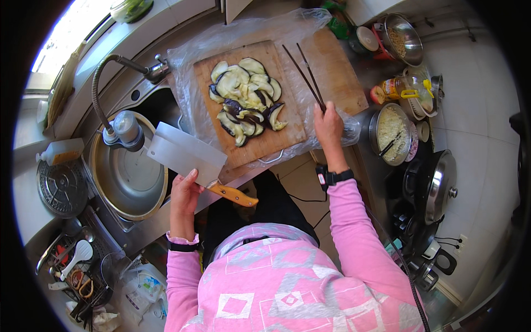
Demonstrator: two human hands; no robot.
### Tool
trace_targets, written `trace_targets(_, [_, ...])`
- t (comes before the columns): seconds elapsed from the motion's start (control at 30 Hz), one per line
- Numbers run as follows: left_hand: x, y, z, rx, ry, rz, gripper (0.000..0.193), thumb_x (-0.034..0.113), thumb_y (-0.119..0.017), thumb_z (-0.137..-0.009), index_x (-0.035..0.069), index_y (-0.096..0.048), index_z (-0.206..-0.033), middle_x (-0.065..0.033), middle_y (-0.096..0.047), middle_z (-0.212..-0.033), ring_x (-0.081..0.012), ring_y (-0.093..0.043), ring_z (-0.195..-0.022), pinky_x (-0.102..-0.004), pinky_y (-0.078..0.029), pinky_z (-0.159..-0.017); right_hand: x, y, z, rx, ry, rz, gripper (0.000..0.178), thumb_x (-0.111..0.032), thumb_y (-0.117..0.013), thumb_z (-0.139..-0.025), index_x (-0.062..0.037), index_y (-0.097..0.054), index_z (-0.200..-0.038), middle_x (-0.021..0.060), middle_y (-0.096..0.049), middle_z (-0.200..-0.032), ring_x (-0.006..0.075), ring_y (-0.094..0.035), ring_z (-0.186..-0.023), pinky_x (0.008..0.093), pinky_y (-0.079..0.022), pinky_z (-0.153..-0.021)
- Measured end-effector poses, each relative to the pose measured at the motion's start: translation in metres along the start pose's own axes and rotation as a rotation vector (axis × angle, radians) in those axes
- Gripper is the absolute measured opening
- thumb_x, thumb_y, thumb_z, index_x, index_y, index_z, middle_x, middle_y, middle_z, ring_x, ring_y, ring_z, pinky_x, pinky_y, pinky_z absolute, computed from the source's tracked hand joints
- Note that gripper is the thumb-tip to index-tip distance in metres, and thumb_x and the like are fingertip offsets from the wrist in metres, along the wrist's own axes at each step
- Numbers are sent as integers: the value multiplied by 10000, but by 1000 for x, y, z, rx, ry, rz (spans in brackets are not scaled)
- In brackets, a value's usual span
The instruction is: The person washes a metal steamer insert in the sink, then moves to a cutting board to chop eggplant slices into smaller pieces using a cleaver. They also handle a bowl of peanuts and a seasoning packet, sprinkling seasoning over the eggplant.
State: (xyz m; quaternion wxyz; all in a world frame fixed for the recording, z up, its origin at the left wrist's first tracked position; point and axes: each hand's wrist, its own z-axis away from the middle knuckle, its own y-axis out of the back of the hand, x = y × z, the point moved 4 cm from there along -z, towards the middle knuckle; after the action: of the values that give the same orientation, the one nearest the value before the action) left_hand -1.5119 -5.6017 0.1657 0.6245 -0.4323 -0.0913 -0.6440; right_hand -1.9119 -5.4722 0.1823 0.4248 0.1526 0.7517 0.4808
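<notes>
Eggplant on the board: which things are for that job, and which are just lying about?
For the job, it seems: eggplant; board; knife, in the left hand; chopsticks, in the right hand.

Probably just lying about: white spoon; pan lid; clear bottle.

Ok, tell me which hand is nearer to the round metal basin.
Left. The left hand, holding the cleaver, is just to the right of the round metal basin; the right hand, holding chopsticks, is past the cutting board.
</notes>
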Motion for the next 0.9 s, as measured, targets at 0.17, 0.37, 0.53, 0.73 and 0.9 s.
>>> trace_targets(0.17, [-13,-23,-3,-44,3,41,258,143,-673,-881,-26,-637,-1073,-97,-696,-914,-163,-639,-662,-247,-494,-533,5,-35,-59,75,101,36,235,-271,-529,-952,-52,-538,-869,213,-636,-794,435,-618,-757,524,-466,-650])
trace_targets(0.37, [-16,-47,-2,-76,-19,-9,263,132,-631,-910,-18,-607,-1125,-101,-690,-962,-172,-642,-698,-264,-476,-540,11,-74,-94,61,354,185,127,-100,-515,-884,-27,-592,-953,175,-633,-908,341,-617,-909,425,-516,-752])
trace_targets(0.53, [-13,-66,2,-12,-46,47,267,122,-622,-918,-6,-587,-1150,-103,-683,-1002,-182,-651,-742,-272,-480,-552,26,-80,-111,111,217,260,287,-135,-526,-867,-29,-608,-1121,157,-629,-993,315,-583,-987,438,-492,-803])
trace_targets(0.73, [-14,-80,2,144,-69,74,191,98,-615,-920,58,-629,-1106,-75,-689,-961,-180,-674,-782,-288,-531,-567,18,-68,-118,-75,287,272,351,-214,-585,-889,-27,-591,-1186,172,-609,-1094,357,-541,-1073,500,-460,-860])
trace_targets(0.9, [-13,-96,-5,52,-98,7,177,117,-607,-927,-17,-628,-1041,-105,-694,-908,-169,-659,-700,-261,-505,-550,-19,18,-74,164,462,-82,268,-86,-594,-867,1,-595,-1121,186,-619,-971,372,-578,-918,450,-471,-788])
